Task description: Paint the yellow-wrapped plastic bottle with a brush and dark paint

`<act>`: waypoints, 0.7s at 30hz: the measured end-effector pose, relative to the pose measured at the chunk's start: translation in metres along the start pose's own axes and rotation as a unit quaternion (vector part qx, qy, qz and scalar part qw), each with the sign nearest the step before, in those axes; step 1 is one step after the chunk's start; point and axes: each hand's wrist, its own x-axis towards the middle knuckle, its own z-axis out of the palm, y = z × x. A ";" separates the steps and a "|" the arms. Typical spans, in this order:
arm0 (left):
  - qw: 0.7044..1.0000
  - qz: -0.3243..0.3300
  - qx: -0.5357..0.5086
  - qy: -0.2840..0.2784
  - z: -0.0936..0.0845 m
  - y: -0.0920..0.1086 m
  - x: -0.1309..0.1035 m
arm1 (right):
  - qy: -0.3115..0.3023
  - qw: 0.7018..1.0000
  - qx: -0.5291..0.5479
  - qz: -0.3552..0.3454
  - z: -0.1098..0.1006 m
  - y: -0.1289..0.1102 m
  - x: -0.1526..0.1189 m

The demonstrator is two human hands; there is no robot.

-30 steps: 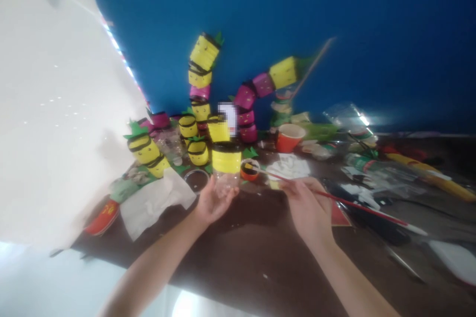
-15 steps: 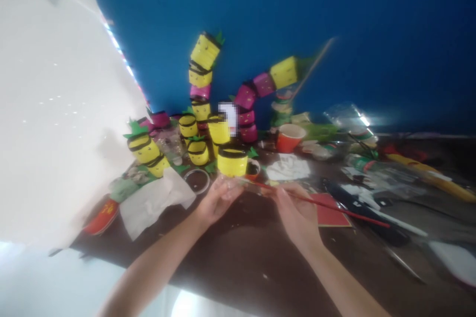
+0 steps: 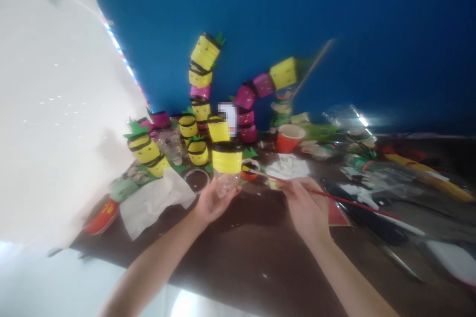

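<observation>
My left hand (image 3: pixel 212 204) is closed round the clear lower part of a plastic bottle piece (image 3: pixel 227 161), which has a yellow painted band and a black rim and stands roughly upright. In my right hand (image 3: pixel 305 203) is a thin red paintbrush (image 3: pixel 345 199), its tip pointing left. The brush tip is over a small paint cup (image 3: pixel 250 170) with orange and black on it, just right of the bottle piece. Whether the tip touches paint cannot be made out. Small yellow painted pieces (image 3: pixel 198 152) stand behind my left hand.
Yellow and magenta segments (image 3: pixel 246 96) rise against the blue wall. An orange cup (image 3: pixel 290 138) stands behind crumpled white tissue (image 3: pixel 288 166). At left lies white paper (image 3: pixel 156 203) beside a red cup (image 3: pixel 102 215). Clear plastic bottles (image 3: pixel 386 171) and dark scissors-like tools (image 3: pixel 372 218) lie right.
The bottle piece has tilted more upright and shifted slightly left, showing its clear lower part. My right hand has moved right, taking the brush tip from the bottle piece to the paint cup.
</observation>
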 end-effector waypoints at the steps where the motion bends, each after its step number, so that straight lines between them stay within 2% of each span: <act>1: 1.000 0.015 0.008 -0.010 0.000 -0.001 0.000 | -0.004 1.000 0.006 -0.002 0.000 -0.001 0.000; 5: 0.996 0.035 0.053 -0.055 -0.001 -0.006 0.000 | -0.028 1.000 -0.003 0.009 0.005 -0.003 -0.005; 9: 0.994 0.044 0.069 -0.078 0.003 -0.007 -0.001 | -0.043 0.999 -0.022 0.017 0.011 0.000 -0.012; 18: 0.994 0.024 0.056 -0.091 -0.001 -0.006 0.000 | -0.025 0.999 -0.028 0.026 0.008 0.001 -0.008; 21: 0.997 0.007 0.027 -0.066 -0.003 -0.004 0.001 | -0.018 0.999 -0.010 0.031 0.005 0.001 -0.005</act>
